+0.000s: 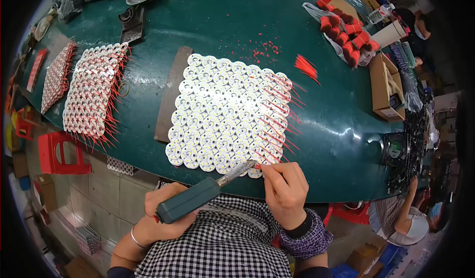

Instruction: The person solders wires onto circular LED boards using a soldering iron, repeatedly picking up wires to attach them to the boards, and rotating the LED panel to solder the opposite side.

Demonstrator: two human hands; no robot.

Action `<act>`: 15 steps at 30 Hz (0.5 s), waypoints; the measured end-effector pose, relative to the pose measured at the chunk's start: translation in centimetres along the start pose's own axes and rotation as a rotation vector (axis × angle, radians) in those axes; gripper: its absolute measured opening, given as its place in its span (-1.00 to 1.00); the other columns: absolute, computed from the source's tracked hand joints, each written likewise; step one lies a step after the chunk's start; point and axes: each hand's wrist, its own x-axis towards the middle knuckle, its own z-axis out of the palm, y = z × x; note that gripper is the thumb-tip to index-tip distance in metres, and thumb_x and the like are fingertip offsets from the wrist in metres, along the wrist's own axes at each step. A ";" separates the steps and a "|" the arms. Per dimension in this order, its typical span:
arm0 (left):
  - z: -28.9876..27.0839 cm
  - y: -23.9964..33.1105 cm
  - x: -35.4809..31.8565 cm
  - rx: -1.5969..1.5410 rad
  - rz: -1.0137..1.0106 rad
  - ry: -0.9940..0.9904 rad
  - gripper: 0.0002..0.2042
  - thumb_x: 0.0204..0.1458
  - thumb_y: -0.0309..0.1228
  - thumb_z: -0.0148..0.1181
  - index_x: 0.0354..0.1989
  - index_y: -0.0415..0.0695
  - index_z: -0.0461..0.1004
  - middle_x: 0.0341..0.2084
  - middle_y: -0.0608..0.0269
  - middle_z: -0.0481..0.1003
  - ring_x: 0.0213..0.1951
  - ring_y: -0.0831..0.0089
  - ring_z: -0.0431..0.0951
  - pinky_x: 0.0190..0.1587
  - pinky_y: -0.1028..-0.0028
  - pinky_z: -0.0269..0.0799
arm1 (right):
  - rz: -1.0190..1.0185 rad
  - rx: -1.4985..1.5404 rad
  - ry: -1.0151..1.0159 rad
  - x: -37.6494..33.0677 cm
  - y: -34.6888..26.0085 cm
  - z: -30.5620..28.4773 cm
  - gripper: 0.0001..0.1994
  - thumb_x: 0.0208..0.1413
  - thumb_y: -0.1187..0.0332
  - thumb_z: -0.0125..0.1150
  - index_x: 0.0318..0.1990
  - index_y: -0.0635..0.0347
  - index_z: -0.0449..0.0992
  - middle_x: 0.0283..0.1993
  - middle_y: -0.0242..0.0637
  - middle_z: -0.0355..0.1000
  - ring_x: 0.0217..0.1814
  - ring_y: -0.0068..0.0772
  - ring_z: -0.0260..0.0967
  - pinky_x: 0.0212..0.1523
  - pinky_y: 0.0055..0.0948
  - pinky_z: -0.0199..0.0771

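Observation:
My left hand (166, 228) is wrapped round the dark green handle of a soldering iron (190, 200). Its metal tip reaches to the lower right corner of a panel of round white LED boards (217, 112), which lies flat on the green table. At that same corner, the thumb and fingers of my right hand (287, 191) pinch a short red wire, mostly hidden by the fingers. Several red wires (277, 129) stick out along the panel's right-hand column of boards.
A brown strip (172, 95) lies along the panel's left side. Wired panels (94, 90) rest further left. Loose red wires (307, 69) and red scraps (267, 48) lie beyond the panel. Red wire bundles (346, 35) and a cardboard box (386, 87) stand right. Another person (408, 218) sits at the right.

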 end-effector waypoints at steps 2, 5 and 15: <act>0.1 -0.2 -0.1 -0.021 -0.035 0.014 -0.76 -0.24 -0.63 0.39 -0.34 -0.33 0.54 -0.44 0.07 0.59 -0.46 0.32 0.63 -0.38 0.46 0.49 | -0.001 -0.009 0.000 0.1 -0.1 0.0 -0.73 -0.13 0.65 0.36 -0.19 0.30 0.62 -0.31 -0.28 0.45 -0.34 -0.30 0.39 -0.38 -0.36 0.36; 0.3 -0.2 -0.1 -0.016 -0.049 -0.004 -0.76 -0.25 -0.63 0.39 -0.34 -0.32 0.54 -0.46 0.08 0.58 -0.47 0.34 0.62 -0.39 0.47 0.48 | 0.000 -0.018 0.000 -0.1 0.1 -0.2 -0.73 -0.13 0.65 0.37 -0.19 0.30 0.61 -0.31 -0.28 0.44 -0.34 -0.30 0.39 -0.38 -0.37 0.36; -0.1 -0.2 -0.3 0.075 0.072 0.051 -0.77 -0.24 -0.59 0.41 -0.34 -0.34 0.56 -0.46 0.09 0.58 -0.49 0.34 0.62 -0.43 0.49 0.48 | 0.028 -0.025 -0.005 0.4 -0.5 -0.3 -0.74 -0.14 0.72 0.34 -0.24 0.32 0.60 -0.35 -0.24 0.44 -0.34 -0.24 0.41 -0.38 -0.33 0.41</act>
